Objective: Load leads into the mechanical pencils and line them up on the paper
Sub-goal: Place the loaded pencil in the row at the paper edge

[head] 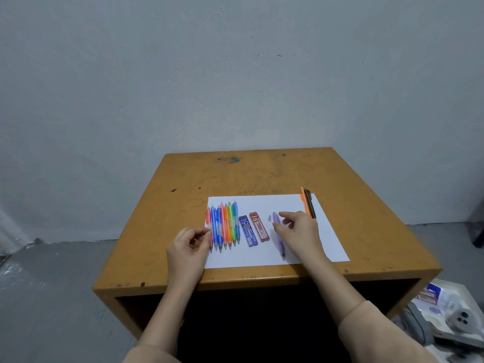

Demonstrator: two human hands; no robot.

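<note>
**Caution: purple pencil (280,244) lies right of centre on the paper (267,203), with a small loose piece (269,218) just beside its far end.**
My right hand (298,231) has its fingers apart, thumb against the barrel. A nudge could roll the pencil or flick away the piece, probably its cap. My left hand (187,244) curls its fingers together beside the pencil row (225,224) at the left edge; whether they pinch anything, I cannot tell. Two lead cases (252,229) lie between. Two spare pencils (307,203) cross the far right corner.

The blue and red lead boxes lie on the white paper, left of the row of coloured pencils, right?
Not quite. The head view shows the blue lead box and the red lead box on the white paper, but right of the row of coloured pencils, between it and the purple pencil.
</note>
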